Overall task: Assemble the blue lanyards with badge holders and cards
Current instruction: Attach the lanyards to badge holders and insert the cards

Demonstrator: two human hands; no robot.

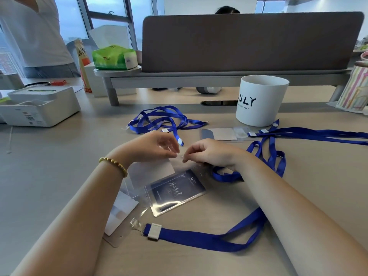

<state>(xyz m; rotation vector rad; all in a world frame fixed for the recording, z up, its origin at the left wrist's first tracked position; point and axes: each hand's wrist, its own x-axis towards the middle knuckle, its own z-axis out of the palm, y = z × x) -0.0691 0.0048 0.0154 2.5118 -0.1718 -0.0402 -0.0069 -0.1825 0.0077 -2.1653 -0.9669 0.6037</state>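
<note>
My left hand [153, 146] and my right hand [209, 152] meet at the table's middle, fingertips pinching the top edge of a clear badge holder [151, 172] with a pale card in it. Just below lies another clear holder with a dark blue card [177, 191]. A blue lanyard [209, 239] with a white clasp and clear clip runs along the near table under my right arm. A tangled heap of blue lanyards [161, 120] lies beyond my hands. Another holder with a white card [119, 214] lies by my left forearm.
A white cup [260, 100] stands at the back right, with assembled lanyards and holders [298, 133] beside it. A white box [39, 106] sits at the left. A grey desk divider [249, 42] and shelf close off the back. A person stands at the far left.
</note>
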